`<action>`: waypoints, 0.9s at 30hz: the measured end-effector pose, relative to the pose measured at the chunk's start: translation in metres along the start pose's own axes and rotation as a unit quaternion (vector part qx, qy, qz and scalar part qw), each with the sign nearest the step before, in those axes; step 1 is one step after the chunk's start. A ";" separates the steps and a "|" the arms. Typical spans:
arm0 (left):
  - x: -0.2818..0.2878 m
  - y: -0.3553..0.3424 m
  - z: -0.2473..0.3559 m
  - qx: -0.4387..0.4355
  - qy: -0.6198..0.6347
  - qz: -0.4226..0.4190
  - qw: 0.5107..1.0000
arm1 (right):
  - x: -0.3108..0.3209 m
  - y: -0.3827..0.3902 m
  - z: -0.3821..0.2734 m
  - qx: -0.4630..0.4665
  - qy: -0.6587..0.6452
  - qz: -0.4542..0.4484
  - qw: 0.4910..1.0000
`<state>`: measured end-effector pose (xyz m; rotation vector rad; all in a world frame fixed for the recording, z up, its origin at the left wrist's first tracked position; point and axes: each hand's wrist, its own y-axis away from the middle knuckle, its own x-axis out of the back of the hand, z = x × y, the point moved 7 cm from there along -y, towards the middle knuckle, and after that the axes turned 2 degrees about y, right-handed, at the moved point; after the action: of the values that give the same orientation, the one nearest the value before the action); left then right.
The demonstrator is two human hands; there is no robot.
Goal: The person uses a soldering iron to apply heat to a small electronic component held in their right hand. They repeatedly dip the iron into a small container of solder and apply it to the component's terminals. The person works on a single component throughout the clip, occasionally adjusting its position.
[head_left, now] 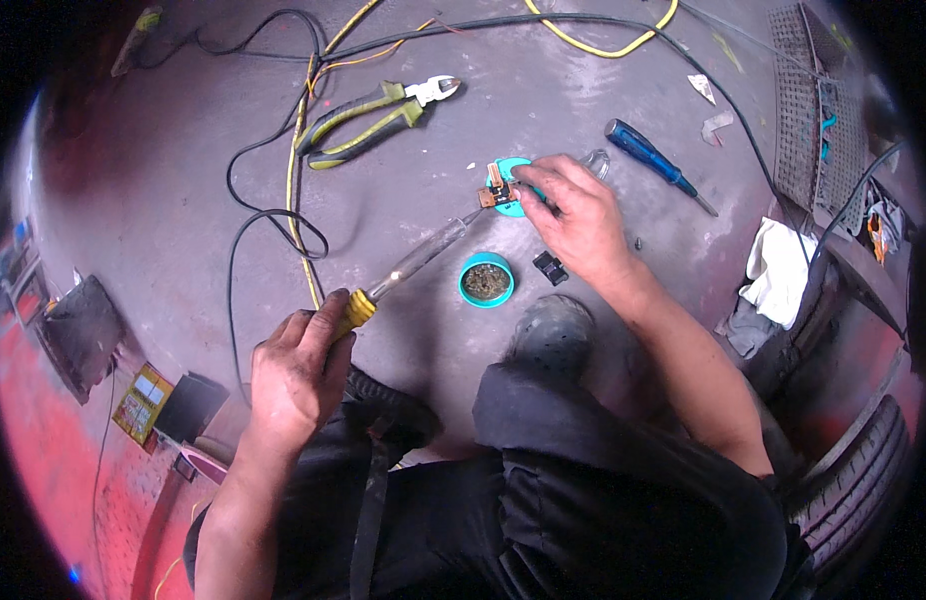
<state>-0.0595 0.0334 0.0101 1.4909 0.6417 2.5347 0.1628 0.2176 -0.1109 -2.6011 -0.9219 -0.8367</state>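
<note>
My left hand [301,368] is closed round the yellow handle of a soldering iron [419,262], whose metal barrel points up and to the right. Its tip reaches a small brown and black electronic part [496,193]; whether they touch I cannot tell. Pinched in the fingers of my right hand [579,213] is that part, above a turquoise lid [511,172]. Just below stands a round turquoise tin [486,280] with brownish, crusty contents. A small black plastic piece [551,267] lies between the tin and my right wrist.
Pliers [381,122] with green and black handles lie at the far left, a blue screwdriver [659,165] at the right. Black and yellow cables [301,190] cross the floor. White cloth [778,272], a mesh crate [795,110] and a tyre [851,490] are along the right side.
</note>
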 end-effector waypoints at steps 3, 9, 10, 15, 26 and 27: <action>-0.013 -0.003 -0.001 -0.008 0.002 0.005 1.000 | 0.000 0.001 0.003 -0.006 -0.001 -0.008 1.000; -0.024 -0.014 0.006 -0.017 0.007 0.014 1.000 | 0.002 0.000 0.001 0.001 -0.021 -0.007 1.000; -0.025 -0.014 0.005 -0.014 0.005 0.012 1.000 | 0.002 0.000 0.002 -0.001 -0.022 -0.005 1.000; -0.031 -0.013 0.002 -0.016 0.005 0.010 1.000 | 0.001 0.000 0.002 0.004 0.000 -0.007 1.000; -0.032 -0.016 0.006 0.002 0.004 -0.002 1.000 | 0.001 -0.001 0.000 0.010 0.012 -0.001 1.000; -0.031 -0.016 0.005 0.004 0.004 -0.004 1.000 | 0.001 -0.001 0.000 0.011 0.012 -0.001 1.000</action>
<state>-0.0405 0.0389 -0.0194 1.4783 0.6576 2.5370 0.1624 0.2190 -0.1104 -2.5667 -0.9220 -0.8525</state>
